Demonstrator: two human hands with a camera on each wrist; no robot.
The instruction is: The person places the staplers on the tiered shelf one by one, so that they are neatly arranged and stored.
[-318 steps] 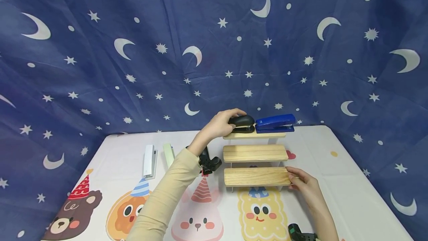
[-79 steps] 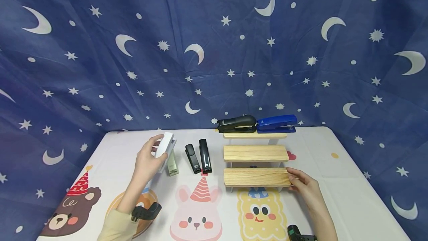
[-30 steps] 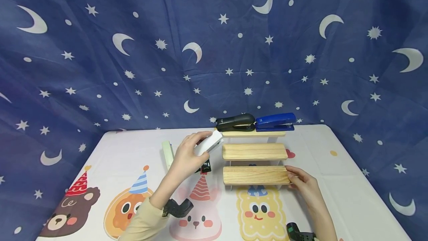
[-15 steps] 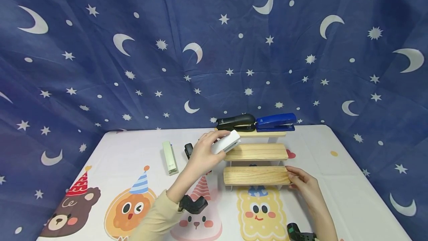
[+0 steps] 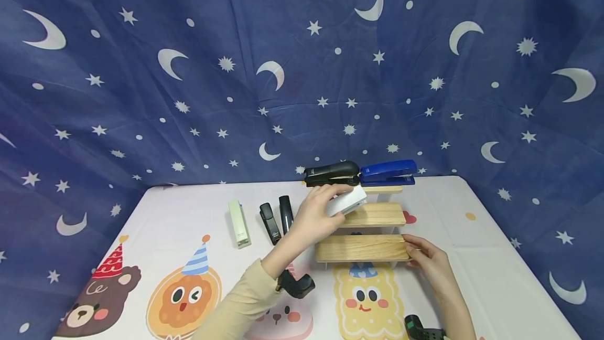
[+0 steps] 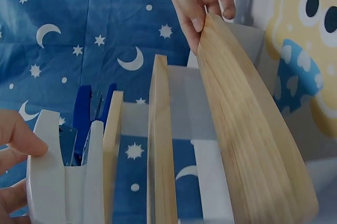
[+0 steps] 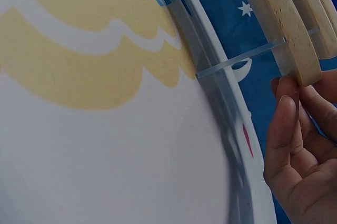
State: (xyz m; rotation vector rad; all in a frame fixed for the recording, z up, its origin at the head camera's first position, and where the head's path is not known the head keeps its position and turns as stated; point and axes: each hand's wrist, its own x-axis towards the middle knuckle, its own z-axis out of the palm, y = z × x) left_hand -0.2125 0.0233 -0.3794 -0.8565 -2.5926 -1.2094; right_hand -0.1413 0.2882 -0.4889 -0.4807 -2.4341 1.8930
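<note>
My left hand point(image 5: 317, 215) grips a white stapler point(image 5: 347, 201) and holds it over the left part of the middle wooden shelf point(image 5: 377, 215). In the left wrist view the white stapler point(image 6: 46, 171) shows its base and its top arm side by side, with fingers along its outer side. My right hand point(image 5: 433, 260) pinches the right end of the lowest wooden shelf point(image 5: 360, 248); the right wrist view shows thumb and fingers at the end of that board point(image 7: 305, 63). On the top shelf stand a black stapler point(image 5: 330, 174) and a blue stapler point(image 5: 388, 172), end to end.
Left of the three-tier stand, on the table, lie a pale green stapler point(image 5: 239, 223), a small black stapler point(image 5: 270, 222) and a longer black stapler point(image 5: 285, 213), partly behind the left arm. Clear supports point(image 7: 242, 58) carry the shelves. A starry blue curtain point(image 5: 302, 67) hangs behind.
The left hand released the black stapler on the top shelf, picked up the white stapler from the table's left and carried it right to the middle shelf. The right hand stayed at the lowest shelf.
</note>
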